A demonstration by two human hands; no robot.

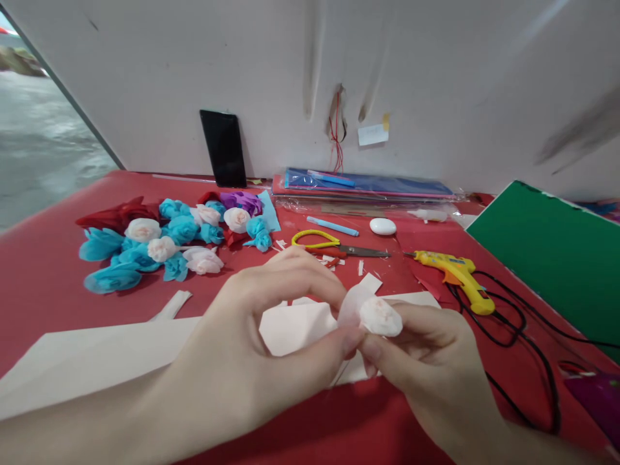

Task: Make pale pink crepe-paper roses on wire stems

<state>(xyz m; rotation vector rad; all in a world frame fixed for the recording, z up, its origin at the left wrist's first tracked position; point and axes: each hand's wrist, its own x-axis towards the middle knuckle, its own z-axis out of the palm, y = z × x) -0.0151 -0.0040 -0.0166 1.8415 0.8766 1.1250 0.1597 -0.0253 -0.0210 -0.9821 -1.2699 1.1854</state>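
My left hand (256, 329) and my right hand (426, 361) meet over the red table (43, 271). Both pinch a small rolled pale pink paper flower (380, 316). The right fingers hold the bud from below, and the left thumb and forefinger grip the loose paper strip at its side. Under the hands lies a sheet of pale pink paper (97, 355).
A heap of blue, white, red and purple paper flowers (169, 239) lies at the left. Yellow-handled scissors (334, 245), a blue pen (332, 226), a white oval object (382, 226) and a yellow glue gun (458, 274) with black cord lie behind. Green board (552, 252) at right; black phone (223, 148) leans on the wall.
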